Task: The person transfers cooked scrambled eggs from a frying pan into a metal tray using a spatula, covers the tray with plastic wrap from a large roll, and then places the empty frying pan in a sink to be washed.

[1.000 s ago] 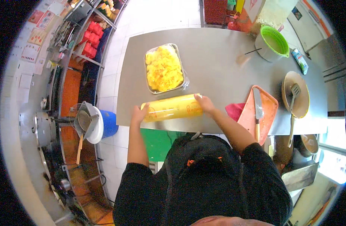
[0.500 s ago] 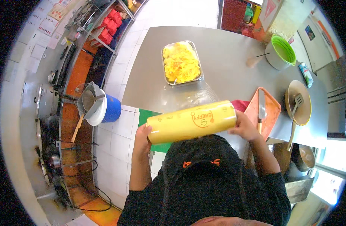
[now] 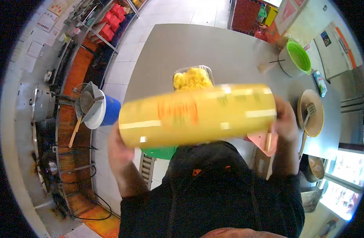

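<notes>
A big yellow roll of cling film (image 3: 197, 117) spans the space before me, raised and smeared by motion. My left hand (image 3: 120, 148) is closed round its left end. My right hand (image 3: 285, 119) is closed round the right end. Beyond the roll, on the steel table, a clear-rimmed tray (image 3: 209, 70) holds chopped yellow food (image 3: 193, 78). Only the tray's far part shows; the roll hides the rest. Whether film still runs between the tray and the roll is hidden.
The steel table (image 3: 229, 51) carries a white pot with a green strainer (image 3: 299, 57), a pan with a spatula (image 3: 310, 105), a carton (image 3: 320, 83) and a partly hidden orange cutting board (image 3: 263, 142). A blue bucket (image 3: 112, 111) stands off the table's left side.
Both hands have lifted the roll up toward me, so it looks larger and covers the near part of the tray. The tray sits lower in view, nearer to me.
</notes>
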The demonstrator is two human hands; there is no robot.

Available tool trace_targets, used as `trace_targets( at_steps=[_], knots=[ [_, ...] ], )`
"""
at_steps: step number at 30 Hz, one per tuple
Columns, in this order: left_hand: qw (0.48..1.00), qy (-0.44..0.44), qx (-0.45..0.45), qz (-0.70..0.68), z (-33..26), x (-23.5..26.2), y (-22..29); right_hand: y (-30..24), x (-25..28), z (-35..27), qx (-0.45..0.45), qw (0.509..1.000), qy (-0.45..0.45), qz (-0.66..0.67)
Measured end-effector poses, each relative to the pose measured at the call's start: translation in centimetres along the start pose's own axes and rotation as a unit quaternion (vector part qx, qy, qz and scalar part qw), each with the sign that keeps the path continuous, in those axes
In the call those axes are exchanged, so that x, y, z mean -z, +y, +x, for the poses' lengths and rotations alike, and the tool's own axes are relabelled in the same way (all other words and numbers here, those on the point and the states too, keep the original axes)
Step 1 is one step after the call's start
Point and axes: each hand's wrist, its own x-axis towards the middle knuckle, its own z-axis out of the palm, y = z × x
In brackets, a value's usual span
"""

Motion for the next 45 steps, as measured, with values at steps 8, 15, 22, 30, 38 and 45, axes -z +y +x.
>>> trace_targets(
  at_steps=[8,15,22,30,38,45],
  knots=[
    [0.967,-0.004,0.22,-0.127,23.4,7.7,-20.8,13.5,2.3,25.6,-0.026,0.993,0.038,0.108],
    [0.94,-0.026,0.183,-0.285,27.3,9.0,-29.6,21.9,4.1,30.0,-0.03,0.967,0.131,0.217],
    [0.936,0.103,0.254,0.222,16.4,9.3,-34.3,27.8,2.2,22.6,-0.227,0.962,0.145,-0.051],
    [0.932,0.037,0.213,0.292,7.2,2.5,-28.9,29.1,-5.9,11.5,-0.072,0.992,0.101,-0.017],
    [0.965,0.047,0.172,0.193,1.8,-3.1,-14.6,9.9,-6.6,4.4,-0.033,0.996,0.067,0.058],
    [0.964,-0.005,0.261,0.043,10.1,-1.9,-12.8,5.3,-4.6,12.6,-0.218,0.963,0.02,0.159]
  ],
)
